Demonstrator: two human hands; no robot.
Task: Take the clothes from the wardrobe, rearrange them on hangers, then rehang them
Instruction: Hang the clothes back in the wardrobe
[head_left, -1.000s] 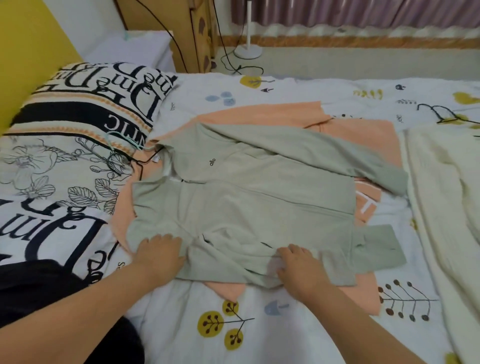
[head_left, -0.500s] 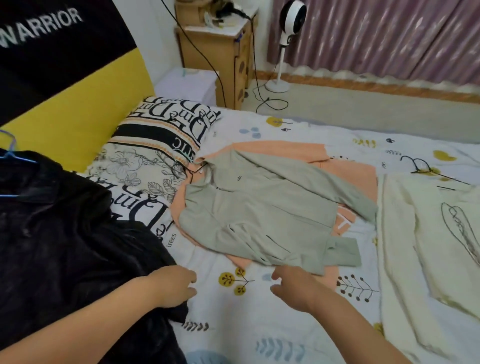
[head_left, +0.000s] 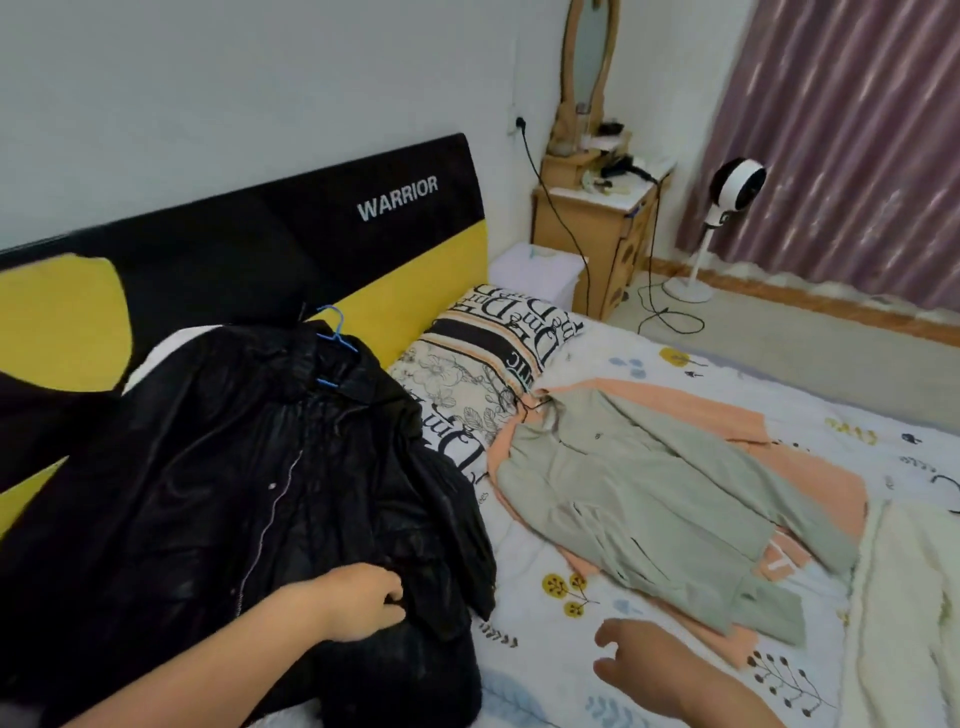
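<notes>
Now, left hand: fingers curled into the front of the black jacket, pinching a fold of the dark fabric near its lower edge.
Right hand: hovers above the patterned bedsheet, fingers loosely spread and slightly bent, holding nothing, touching nothing that shows.
Black jacket: lies on the left side of the bed, on a blue hanger whose hook sticks out at the collar.
Grey-green jacket: spread flat on an orange garment, mid-bed, well apart from both hands.
Cream garment: at the right edge.
Pillow: beside the headboard.
</notes>
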